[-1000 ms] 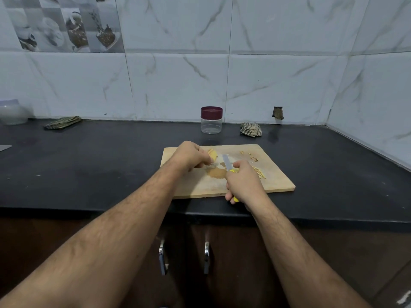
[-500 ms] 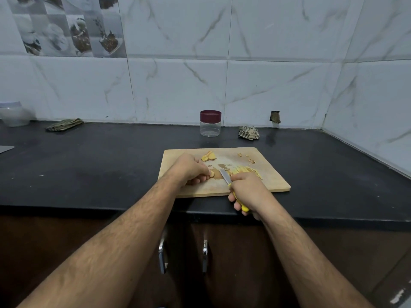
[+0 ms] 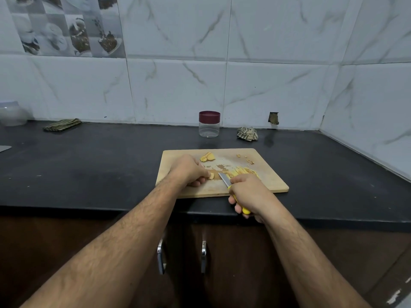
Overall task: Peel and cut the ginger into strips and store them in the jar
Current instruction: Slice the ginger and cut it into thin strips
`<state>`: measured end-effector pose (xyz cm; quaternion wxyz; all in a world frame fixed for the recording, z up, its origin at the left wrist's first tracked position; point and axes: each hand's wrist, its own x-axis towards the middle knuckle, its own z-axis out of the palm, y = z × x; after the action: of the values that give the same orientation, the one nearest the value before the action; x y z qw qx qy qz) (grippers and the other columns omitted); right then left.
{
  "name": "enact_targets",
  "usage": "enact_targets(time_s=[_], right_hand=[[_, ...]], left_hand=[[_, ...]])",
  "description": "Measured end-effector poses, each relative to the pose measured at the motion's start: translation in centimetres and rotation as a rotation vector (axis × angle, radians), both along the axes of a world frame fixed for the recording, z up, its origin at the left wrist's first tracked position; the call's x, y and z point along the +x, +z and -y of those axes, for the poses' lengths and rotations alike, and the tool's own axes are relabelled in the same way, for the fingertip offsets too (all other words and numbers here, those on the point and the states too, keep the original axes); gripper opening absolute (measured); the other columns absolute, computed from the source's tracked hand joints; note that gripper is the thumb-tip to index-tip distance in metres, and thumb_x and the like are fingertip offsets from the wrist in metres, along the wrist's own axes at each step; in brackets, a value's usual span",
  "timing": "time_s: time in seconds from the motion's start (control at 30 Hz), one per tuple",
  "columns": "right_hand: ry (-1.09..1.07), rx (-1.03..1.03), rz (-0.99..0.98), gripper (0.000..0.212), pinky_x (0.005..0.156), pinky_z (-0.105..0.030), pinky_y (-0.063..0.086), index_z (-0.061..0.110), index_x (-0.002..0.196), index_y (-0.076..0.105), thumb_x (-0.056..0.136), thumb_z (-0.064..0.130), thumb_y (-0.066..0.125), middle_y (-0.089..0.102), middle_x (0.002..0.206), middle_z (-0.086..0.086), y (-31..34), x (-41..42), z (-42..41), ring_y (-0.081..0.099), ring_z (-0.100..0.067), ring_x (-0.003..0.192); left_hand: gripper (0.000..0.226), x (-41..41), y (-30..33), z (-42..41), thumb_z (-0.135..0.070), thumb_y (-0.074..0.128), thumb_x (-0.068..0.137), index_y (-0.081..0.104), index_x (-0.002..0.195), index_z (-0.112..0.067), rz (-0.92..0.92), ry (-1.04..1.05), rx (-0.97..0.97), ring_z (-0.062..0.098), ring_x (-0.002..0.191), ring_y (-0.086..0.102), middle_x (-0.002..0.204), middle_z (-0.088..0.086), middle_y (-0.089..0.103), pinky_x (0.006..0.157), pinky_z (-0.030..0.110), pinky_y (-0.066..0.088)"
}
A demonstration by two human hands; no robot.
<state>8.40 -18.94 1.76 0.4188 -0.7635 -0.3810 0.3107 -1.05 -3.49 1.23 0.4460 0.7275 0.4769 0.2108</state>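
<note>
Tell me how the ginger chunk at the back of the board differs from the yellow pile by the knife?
The ginger chunk is one thick, lumpy piece; the pile of strips is many thin slivers. The chunk lies alone near the cutting board's far edge; the strips lie beside the right hand and knife. Both are yellow.

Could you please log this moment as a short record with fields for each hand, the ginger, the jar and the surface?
left hand: pinches a small ginger piece against the cutting board
right hand: grips the yellow-handled knife, blade tip on the board
cut strips: heaped just beyond the right hand
uncut chunk: near the board's far edge
jar: upright behind the board, maroon lid on, looks empty
counter: dark, carries the board
</note>
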Motion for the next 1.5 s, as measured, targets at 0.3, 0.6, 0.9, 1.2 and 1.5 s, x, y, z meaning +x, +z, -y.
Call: enact_targets(time_s=[0.3,0.6,0.9,1.2,1.5], right_hand=[[0.059,-0.055,0.321,0.057,0.043,-0.028,0.047,0.022,0.139,0.049,0.086,0.003,0.039,0.064,0.079,-0.004,0.0,-0.8,0.3,0.062,-0.017,0.047],[0.111,-0.076,0.599,0.068,0.075,-0.034,0.054,0.035,0.149,0.039,0.087,0.007,0.045,0.059,0.132,-0.002,0.6,-2.2,-0.1,0.065,-0.028,0.098],[0.098,-0.098,0.657,0.062,0.095,-0.034,0.044,0.029,0.148,0.041,0.091,0.008,0.045,0.054,0.141,-0.002,0.6,-2.3,-0.6,0.049,-0.025,0.127],[0.115,-0.117,0.683,0.06,0.098,-0.035,0.044,0.027,0.148,0.042,0.091,0.008,0.046,0.054,0.141,-0.003,0.5,-2.5,-0.7,0.049,-0.025,0.128],[0.095,-0.159,0.743,0.043,0.08,-0.033,0.045,0.019,0.132,0.055,0.09,0.01,0.046,0.063,0.119,-0.006,-0.2,-3.3,-1.7,0.056,-0.025,0.109]], left_hand=[[0.009,-0.2,0.2,0.1,-0.003,0.062,0.092,0.069,0.091,-0.007,0.029,-0.046,0.007,0.01,0.044,0.053,0.059,0.004,0.061,0.044,0.02,0.047],[0.012,-0.4,0.3,0.3,-0.004,0.069,0.088,0.072,0.098,-0.011,-0.071,-0.135,0.104,0.005,0.041,0.045,0.054,-0.002,0.054,0.041,0.018,0.042],[0.013,-0.4,-0.6,-0.3,-0.02,0.073,0.087,0.075,0.1,-0.019,-0.117,-0.153,0.238,0.007,0.04,0.046,0.054,-0.002,0.056,0.051,0.021,0.043],[0.014,-0.3,-0.4,-0.1,-0.022,0.073,0.088,0.074,0.102,-0.024,-0.138,-0.173,0.255,0.007,0.041,0.047,0.056,-0.004,0.057,0.051,0.022,0.043],[0.012,-0.2,-0.8,-0.4,-0.022,0.073,0.088,0.075,0.099,-0.024,-0.141,-0.188,0.306,0.014,0.055,0.055,0.061,-0.001,0.062,0.061,0.027,0.052]])
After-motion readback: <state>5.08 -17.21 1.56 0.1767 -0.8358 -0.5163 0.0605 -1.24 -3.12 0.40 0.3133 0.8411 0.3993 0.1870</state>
